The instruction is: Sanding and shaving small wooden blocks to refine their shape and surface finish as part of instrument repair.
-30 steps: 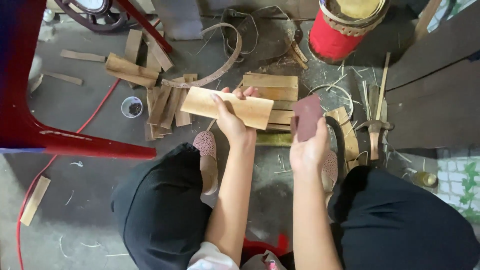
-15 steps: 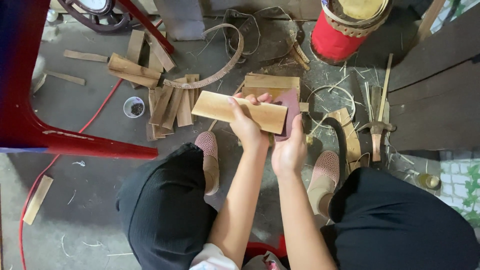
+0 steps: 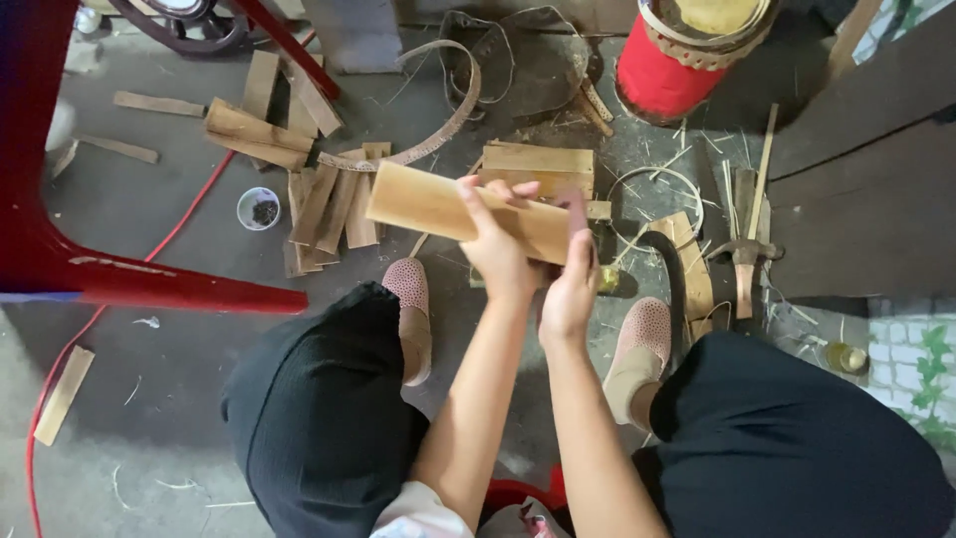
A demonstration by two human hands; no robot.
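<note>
Wooden slat point(image 3: 438, 207) held up above floor point(image 3: 179, 379), tilted, long end pointing left. Left hand point(image 3: 498, 244) wraps fingers around slat near its right half, clenched on it. Right hand point(image 3: 570, 284) presses dark reddish pad point(image 3: 576, 204) against slat's right end, fingers closed over pad. Stack of slats point(image 3: 538, 164) lies just behind. More loose slats point(image 3: 329, 204) on floor at left, near small cup point(image 3: 260, 209). Red drum point(image 3: 662, 70) at top.
</note>
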